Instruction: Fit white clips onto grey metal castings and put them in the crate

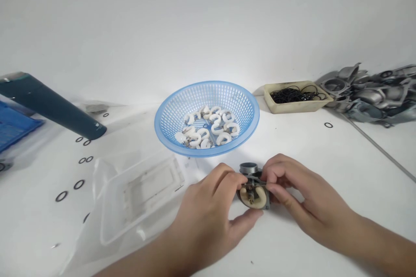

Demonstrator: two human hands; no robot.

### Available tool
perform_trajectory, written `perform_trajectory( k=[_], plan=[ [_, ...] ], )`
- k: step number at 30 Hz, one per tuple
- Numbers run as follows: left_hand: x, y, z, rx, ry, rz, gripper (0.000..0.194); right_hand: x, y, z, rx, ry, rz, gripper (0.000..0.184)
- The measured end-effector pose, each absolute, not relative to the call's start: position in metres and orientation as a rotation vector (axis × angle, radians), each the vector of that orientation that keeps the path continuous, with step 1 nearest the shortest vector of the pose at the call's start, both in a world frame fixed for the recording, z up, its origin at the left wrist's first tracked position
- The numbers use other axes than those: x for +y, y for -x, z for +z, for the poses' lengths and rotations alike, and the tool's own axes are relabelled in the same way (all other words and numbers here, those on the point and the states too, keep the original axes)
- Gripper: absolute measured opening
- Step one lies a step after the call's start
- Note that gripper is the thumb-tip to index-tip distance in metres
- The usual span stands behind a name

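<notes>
Low on the white table, both hands are around a small metal carburetor (249, 168) with a cream, C-shaped float (260, 199) and brass parts facing me. My left hand (214, 210) holds it from the left, fingers on the upper edge and thumb beneath the float. On the other side, my right hand (297, 194) pinches at the upper right edge with thumb and forefinger. A thin dark strip runs between the two sets of fingertips; whether it is a loose gasket or part of the body, I cannot tell.
Behind the hands sits a blue basket (159, 132) of white floats. A cream tray (294, 107) holds black rubber rings. Metal castings (373, 95) are piled at right. A clear plastic box (107, 225), scattered rings (61, 196) and a dark teal bottle (58, 108) occupy the left.
</notes>
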State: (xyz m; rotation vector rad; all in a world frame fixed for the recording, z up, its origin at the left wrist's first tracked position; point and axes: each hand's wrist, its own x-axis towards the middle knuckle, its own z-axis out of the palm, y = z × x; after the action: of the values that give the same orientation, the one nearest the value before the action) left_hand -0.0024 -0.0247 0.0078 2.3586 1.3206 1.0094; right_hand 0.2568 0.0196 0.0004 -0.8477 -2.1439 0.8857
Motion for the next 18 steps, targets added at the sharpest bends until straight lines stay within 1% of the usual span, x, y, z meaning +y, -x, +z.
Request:
perform_trajectory(
  k=[6, 10, 18],
  plan=[
    [-0.0257, 0.0048, 0.013, 1.273, -2.426, 0.985, 0.047, 0.0215, -0.2572, -0.0034, -2.135, 0.841, 0.923, 0.015],
    [-0.0258, 0.005, 0.0126, 1.276, -2.56, 1.034, 0.043, 0.023, -0.2561, -0.0045, -2.129, 0.838, 0.934, 0.018],
    [-0.0238, 0.0031, 0.0114, 1.234, -2.36, 1.028, 0.049, 0.0227, -0.2561, -0.0058, -2.155, 0.819, 0.917, 0.017]
  ],
)
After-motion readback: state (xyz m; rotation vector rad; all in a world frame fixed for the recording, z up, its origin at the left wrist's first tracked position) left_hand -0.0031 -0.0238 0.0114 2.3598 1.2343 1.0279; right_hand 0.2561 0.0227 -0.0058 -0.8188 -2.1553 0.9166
